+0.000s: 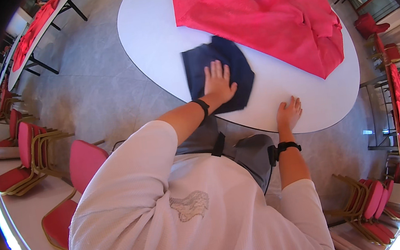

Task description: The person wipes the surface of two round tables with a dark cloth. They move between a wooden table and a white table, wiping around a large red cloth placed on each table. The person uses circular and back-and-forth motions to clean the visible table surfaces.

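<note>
A: Item one, left hand (218,82)?
B: Arm stretched forward over the table edge, palm down, fingers spread flat on the dark blue cloth (217,71). It grips nothing; it presses.

A: The cloth's place?
B: On the round white table (150,37), near its close edge, just beside the crumpled red tablecloth (266,13), which is bunched on the far half.

A: Item two, right hand (288,114)?
B: Palm down at the table's near rim, fingers loosely splayed on the bare white top, holding nothing. Black band on each wrist.

A: Anything hidden or unclear?
B: The left palm covers part of the cloth; its near corner hangs past the rim. The person's white shirt blocks the lower table edge. Red chairs (35,153) at the left bend with the lens.
</note>
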`<action>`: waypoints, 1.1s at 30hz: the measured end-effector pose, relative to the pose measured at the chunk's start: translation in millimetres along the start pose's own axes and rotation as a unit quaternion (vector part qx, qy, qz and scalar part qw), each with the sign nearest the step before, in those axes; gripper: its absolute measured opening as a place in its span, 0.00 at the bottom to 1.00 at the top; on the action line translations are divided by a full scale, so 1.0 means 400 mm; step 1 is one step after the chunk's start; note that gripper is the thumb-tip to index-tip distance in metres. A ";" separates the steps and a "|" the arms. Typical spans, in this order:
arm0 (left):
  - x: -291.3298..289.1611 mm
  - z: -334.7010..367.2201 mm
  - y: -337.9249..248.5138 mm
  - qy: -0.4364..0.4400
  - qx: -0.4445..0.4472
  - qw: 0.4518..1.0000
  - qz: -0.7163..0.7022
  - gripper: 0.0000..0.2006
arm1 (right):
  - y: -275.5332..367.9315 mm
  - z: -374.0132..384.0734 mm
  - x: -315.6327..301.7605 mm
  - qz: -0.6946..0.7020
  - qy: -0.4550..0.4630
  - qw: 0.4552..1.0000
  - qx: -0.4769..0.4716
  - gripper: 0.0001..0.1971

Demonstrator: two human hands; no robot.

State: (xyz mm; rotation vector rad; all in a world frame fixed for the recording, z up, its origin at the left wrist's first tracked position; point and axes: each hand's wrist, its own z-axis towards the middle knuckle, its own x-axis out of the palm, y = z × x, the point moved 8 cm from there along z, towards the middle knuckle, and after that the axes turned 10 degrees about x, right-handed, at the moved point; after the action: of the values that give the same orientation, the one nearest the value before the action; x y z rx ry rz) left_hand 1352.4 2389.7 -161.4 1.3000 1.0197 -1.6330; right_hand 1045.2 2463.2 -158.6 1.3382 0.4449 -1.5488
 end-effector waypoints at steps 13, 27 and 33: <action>0.028 0.206 0.010 0.070 0.171 0.981 -0.060 0.37 | 0.004 -0.003 -0.012 0.015 0.006 1.000 -0.004 0.25; 0.001 0.314 0.437 0.047 -0.020 0.999 -0.014 0.38 | 0.014 -0.007 -0.024 0.018 0.016 1.000 -0.003 0.25; -0.007 0.266 0.670 0.002 -0.129 0.992 0.011 0.38 | 0.021 -0.012 -0.032 0.013 0.018 1.000 0.000 0.25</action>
State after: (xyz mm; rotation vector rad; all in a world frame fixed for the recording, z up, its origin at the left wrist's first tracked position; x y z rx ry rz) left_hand 1564.8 2195.1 -172.5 1.1381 1.1724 -1.4287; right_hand 1053.6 2469.0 -146.0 1.3698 0.4476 -1.5051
